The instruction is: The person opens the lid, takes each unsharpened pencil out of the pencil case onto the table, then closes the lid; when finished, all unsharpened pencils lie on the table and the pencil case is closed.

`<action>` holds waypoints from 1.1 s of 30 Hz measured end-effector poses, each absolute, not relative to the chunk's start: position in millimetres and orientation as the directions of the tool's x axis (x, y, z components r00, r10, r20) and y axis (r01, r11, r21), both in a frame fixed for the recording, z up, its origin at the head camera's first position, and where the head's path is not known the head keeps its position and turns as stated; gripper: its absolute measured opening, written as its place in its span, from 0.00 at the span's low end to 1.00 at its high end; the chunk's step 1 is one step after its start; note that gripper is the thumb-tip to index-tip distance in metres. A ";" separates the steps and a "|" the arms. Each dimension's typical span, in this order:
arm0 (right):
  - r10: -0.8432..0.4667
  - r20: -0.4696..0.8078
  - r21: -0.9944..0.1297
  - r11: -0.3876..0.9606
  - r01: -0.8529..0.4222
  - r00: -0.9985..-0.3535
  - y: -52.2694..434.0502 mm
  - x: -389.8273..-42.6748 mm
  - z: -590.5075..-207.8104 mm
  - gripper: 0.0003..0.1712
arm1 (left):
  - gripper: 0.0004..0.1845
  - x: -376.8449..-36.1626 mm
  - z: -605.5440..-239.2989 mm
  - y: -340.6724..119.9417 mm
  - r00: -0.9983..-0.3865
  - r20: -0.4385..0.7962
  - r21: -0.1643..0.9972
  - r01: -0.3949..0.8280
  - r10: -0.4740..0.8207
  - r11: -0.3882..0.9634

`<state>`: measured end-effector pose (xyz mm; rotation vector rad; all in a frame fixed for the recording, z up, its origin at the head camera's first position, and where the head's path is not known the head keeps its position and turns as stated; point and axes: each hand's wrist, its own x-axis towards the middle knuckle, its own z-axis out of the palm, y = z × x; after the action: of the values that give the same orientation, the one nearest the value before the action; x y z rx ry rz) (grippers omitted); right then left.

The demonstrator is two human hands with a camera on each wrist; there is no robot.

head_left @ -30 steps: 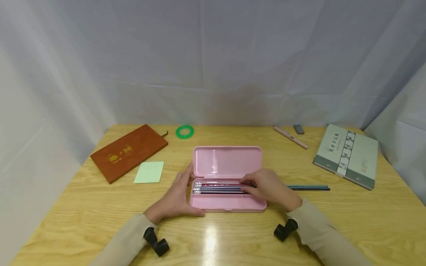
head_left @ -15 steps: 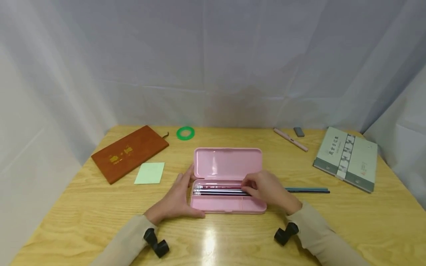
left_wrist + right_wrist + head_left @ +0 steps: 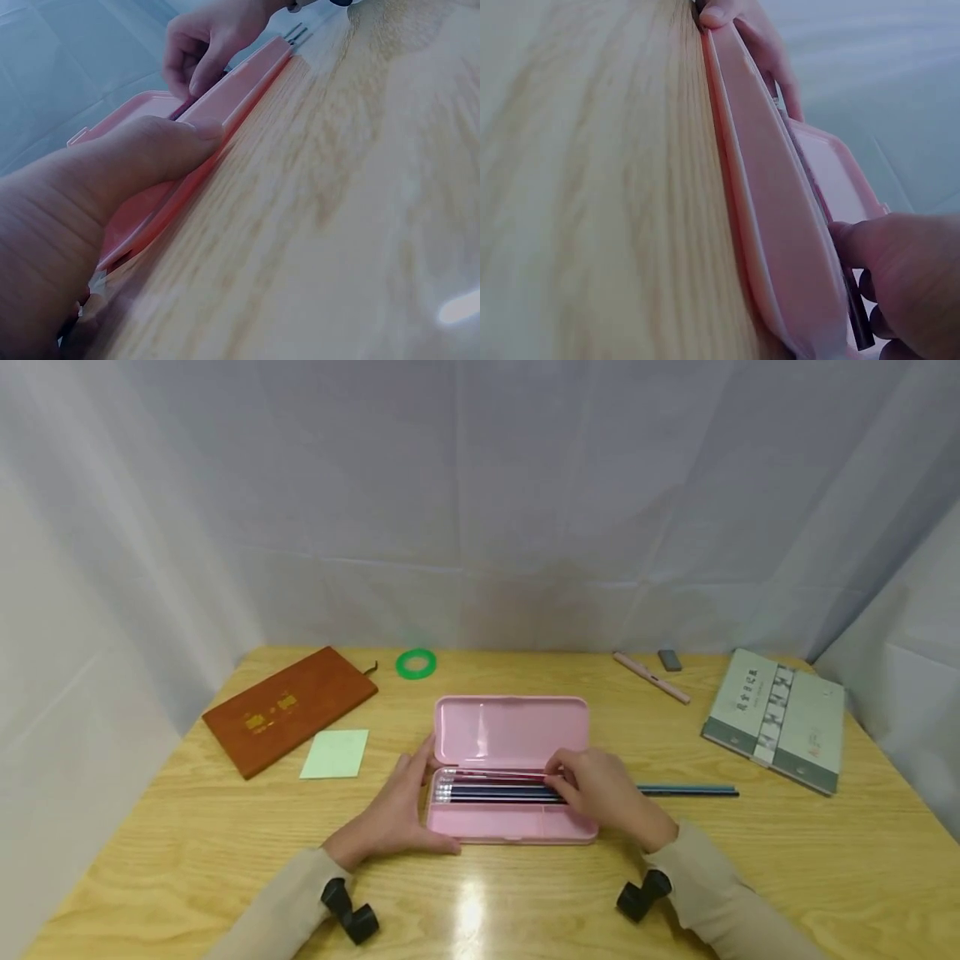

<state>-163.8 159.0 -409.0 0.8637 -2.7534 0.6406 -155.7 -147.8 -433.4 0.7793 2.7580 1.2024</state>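
Note:
A pink pencil case (image 3: pixel 512 828) lies with its lid raised on the table. Several pencils (image 3: pixel 498 792) with eraser ends to the left fill its rear compartment. My left hand (image 3: pixel 393 810) holds the case's left end, thumb along the front wall and fingers behind. Over the right part of the compartment, my right hand (image 3: pixel 600 785) pinches a pencil between thumb and fingers. In the right wrist view a dark pencil end (image 3: pixel 860 322) sticks out beside those fingers. Two more pencils (image 3: pixel 697 791) show to the right of the case, partly hidden by the right hand.
A brown notebook (image 3: pixel 291 710) and pale green sticky notes (image 3: pixel 334 754) lie left. Toward the back are a green tape ring (image 3: pixel 416 664), a pink pen (image 3: pixel 651 677) and a grey eraser (image 3: pixel 670 661). A green-grey notebook (image 3: pixel 776 720) lies at the right.
The pencils inside the case have spread apart into a flatter row, with a reddish one toward the back. The right hand stays at the case with small finger movements. My left hand keeps its place.

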 end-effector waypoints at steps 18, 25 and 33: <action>-0.315 0.281 -0.488 0.766 -0.418 -0.907 319.1 -115.6 -424.4 0.03 | 0.79 -154.9 -435.5 -152.3 -0.888 0.142 0.700 0.403 0.438 0.590; -0.330 0.306 -0.467 0.766 -0.443 -0.893 326.0 -116.9 -425.7 0.02 | 0.79 -157.0 -436.2 -150.0 -0.878 0.148 0.702 0.418 0.455 0.577; -0.318 0.218 -0.428 0.819 -0.383 -0.923 311.4 -121.4 -420.7 0.14 | 0.79 -156.8 -434.5 -147.5 -0.879 0.144 0.703 0.414 0.455 0.578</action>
<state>-121.4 311.4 -420.7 0.5550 -2.8648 0.7169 -156.8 -147.5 -434.5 0.7560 2.7437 1.2021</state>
